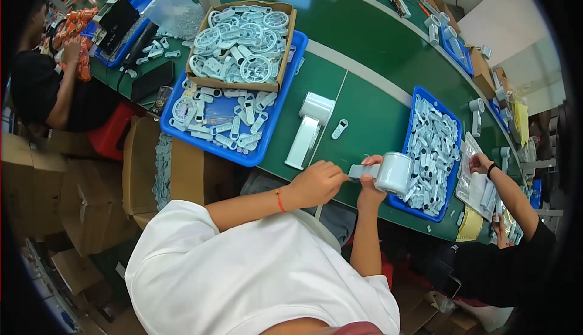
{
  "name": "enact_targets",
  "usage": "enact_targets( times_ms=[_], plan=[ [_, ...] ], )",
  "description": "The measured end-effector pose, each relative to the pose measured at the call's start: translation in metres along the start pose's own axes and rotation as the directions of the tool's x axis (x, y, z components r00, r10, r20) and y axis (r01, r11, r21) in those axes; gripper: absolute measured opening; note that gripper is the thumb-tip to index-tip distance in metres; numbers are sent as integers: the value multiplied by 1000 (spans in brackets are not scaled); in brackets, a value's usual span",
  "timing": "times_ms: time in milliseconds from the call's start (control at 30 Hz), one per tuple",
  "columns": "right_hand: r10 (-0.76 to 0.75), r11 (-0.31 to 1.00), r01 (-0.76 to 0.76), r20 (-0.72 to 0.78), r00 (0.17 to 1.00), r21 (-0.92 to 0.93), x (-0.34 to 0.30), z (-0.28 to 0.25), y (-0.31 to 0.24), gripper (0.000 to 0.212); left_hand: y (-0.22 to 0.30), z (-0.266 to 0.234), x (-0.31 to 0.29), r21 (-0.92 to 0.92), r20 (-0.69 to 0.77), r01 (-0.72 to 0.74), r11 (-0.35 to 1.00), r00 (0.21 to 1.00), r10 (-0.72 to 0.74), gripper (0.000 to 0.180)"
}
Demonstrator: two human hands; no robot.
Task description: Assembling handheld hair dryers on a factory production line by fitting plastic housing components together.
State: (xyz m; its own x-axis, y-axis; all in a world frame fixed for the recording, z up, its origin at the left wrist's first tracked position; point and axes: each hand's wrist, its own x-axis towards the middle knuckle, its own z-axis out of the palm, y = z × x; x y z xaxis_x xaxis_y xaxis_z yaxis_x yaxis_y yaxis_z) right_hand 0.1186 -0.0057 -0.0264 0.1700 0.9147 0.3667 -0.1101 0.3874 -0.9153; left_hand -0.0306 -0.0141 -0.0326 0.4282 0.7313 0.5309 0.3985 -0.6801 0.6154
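Parts (432,153), small and pale, heap the right blue tray (419,212); the left blue tray (252,158) carries loose ovals (250,109) and one cardboard box (288,50) of wheel-shaped pieces (255,69). Beside the right blue tray, a worker's (255,268) right hand (369,195) wraps one white cylinder-headed device (393,173); the left hand (317,183) sits at its handle (363,170), exact grip unclear. One similar device (310,127) and one small oval piece (339,130) lie on the counter (370,116).

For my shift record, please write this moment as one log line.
right hand: holding white unit; left hand: at its narrow end; table: second unit, small part; right: blue tray
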Motion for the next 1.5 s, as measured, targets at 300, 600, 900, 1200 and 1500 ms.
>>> enact_targets(
  times_ms=[300,600,900,1200,1500],
  plan=[
    [111,432,265,343,933,-862,30,-5,-24,29,-8,4,2,71,-36,-44,997,998,46,18],
    [112,931,-58,131,985,-361,26,2,-7,32,-4,4,4,227,150,20,974,987,-55,15],
    [487,800,-356,177,855,-483,28,-19,-14,36,-2,5,-1,260,28,-57,964,998,52,12],
    [164,353,436,514,842,-827,-10,-27,-33,63,42,-17,21,365,60,-290,884,955,289,25],
    [27,475,250,298,954,-843,-36,-25,-28,56,9,-10,42,550,356,-335,765,923,148,54]
  ],
)
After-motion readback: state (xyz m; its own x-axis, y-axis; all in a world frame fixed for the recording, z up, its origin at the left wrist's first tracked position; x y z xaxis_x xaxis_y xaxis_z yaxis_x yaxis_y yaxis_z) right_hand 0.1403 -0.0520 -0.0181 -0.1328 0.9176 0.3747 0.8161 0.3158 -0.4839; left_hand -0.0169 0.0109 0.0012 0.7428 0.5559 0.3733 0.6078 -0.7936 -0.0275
